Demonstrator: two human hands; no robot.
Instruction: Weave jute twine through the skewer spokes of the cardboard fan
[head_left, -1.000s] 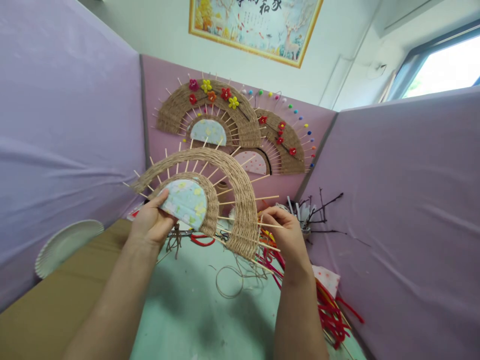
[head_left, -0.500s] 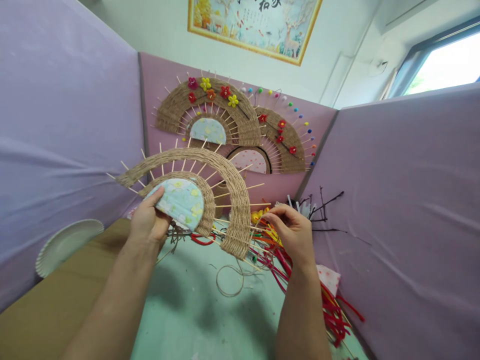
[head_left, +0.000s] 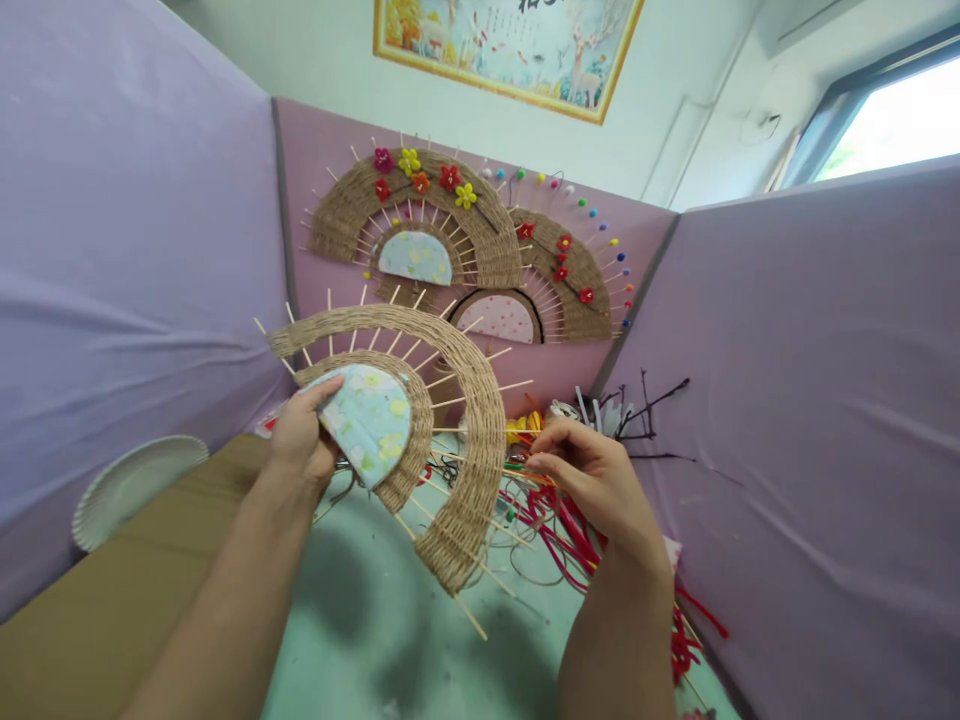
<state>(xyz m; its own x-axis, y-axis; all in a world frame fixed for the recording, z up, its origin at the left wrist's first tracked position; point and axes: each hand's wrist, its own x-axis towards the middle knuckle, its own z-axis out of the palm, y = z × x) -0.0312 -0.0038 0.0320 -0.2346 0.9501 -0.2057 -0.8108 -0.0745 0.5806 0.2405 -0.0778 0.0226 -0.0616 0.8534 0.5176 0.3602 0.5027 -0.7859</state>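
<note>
My left hand point(head_left: 306, 430) grips a woven twine fan point(head_left: 486, 425) at its half-round, pale blue floral cloth centre point(head_left: 371, 415), thumb on the front and fingers behind. Thin wooden sticks radiate through the fan's two woven bands and poke out past the outer edge. My right hand point(head_left: 589, 475) is beside the fan's right edge, close to the stick tips, its thumb and forefinger pinched on the twine. The thin strand is hard to follow at the fingertips. A loose loop of twine point(head_left: 534, 583) hangs below, over the table.
Two finished-looking fans point(head_left: 341, 215) with felt flowers lean on the pink back panel point(head_left: 637, 235). Red pipe cleaners point(head_left: 574, 550) and dark twigs point(head_left: 649, 410) lie at the right. A white scalloped plate point(head_left: 139, 490) stands left. Purple cloth panels point(head_left: 817, 420) enclose both sides.
The fan has turned clockwise, its right end swinging down and its left end rising. My right hand has moved slightly right and down, still pinched. My left hand keeps its grip.
</note>
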